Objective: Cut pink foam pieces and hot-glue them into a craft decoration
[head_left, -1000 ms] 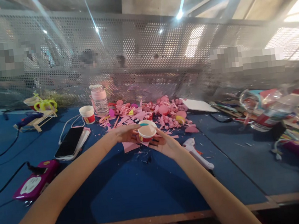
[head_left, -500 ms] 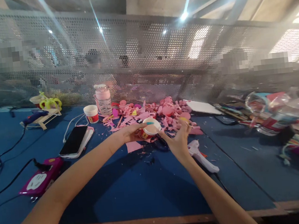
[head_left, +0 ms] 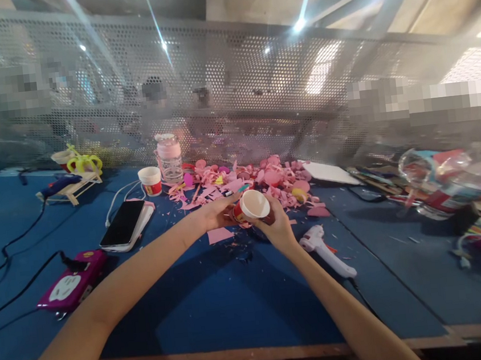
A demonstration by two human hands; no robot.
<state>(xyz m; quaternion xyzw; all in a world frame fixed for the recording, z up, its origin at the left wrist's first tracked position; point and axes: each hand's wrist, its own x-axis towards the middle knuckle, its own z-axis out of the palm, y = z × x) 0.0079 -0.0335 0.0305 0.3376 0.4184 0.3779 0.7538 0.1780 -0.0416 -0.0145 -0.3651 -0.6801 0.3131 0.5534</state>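
Head view: since half second ago, your right hand (head_left: 276, 228) closed back onto small paper cup (head_left: 254, 207), cup tipped toward you, white inside showing. Left hand (head_left: 217, 212) pinches cup's far side, teal stick (head_left: 243, 188) at fingertips. Cup held just above blue table (head_left: 219, 302), before pink scrap pile (head_left: 258, 181). Judged light, thin-walled, crushable: grip lower wall gently, not rim

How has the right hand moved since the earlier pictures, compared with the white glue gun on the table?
Yes. The right hand was open and apart from the small cup above the white glue gun; now it has moved left and grips the cup.
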